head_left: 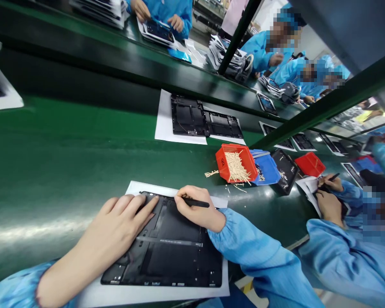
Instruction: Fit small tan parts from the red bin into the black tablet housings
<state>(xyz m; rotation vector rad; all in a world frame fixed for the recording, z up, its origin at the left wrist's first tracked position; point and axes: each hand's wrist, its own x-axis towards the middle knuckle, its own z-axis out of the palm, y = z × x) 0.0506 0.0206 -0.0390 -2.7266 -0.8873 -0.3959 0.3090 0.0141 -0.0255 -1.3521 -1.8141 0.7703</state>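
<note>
The open left hand (125, 218) pins a black tablet housing (170, 261) while the right hand (195, 211) grips a stylus (197, 204) on it

One mark I can make out

The end of the red plastic bin (223, 161) carries a dark marking, maybe "08", though the slanted view leaves me unsure.

A tablet housing (162, 244) lies on a paper sheet (154, 295), with a bin of sticks (223, 164) behind it.
</note>
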